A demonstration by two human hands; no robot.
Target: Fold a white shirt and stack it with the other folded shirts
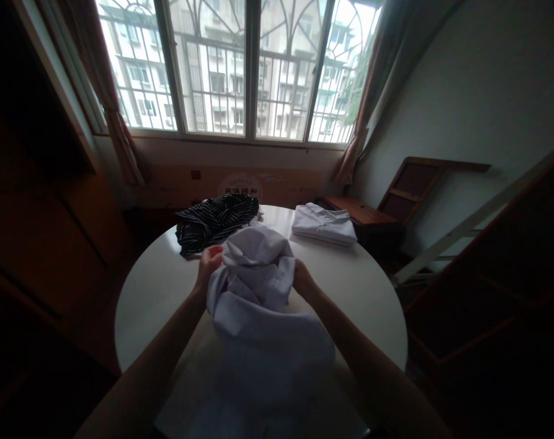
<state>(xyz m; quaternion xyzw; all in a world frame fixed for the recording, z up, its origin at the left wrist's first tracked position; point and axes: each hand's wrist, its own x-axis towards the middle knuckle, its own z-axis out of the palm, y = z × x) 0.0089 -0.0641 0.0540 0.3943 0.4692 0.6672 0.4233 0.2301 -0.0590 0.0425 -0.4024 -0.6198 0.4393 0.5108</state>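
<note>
A pale, bunched garment [258, 299], perhaps a shirt, is raised over the near half of a round white table [153, 305]. Its lower part hangs toward me in loose folds. My left hand [209, 265] grips the cloth at its left side, fingers closed. On the opposite side my right hand [303, 279] is closed on it too, with the fingertips partly hidden behind the fabric. Just beyond my left hand lies a crumpled black-and-white striped garment [213, 219]. Folded white clothes [325, 225] form a neat stack at the table's far right.
A wooden chair [409, 189] stands behind the table at the right, beside a low wooden cabinet [361, 210]. A pale slanted frame [441, 262] leans nearby. Barred windows [213, 73] and tied curtains [121, 146] line the far wall. A printed carton [167, 186] is below them.
</note>
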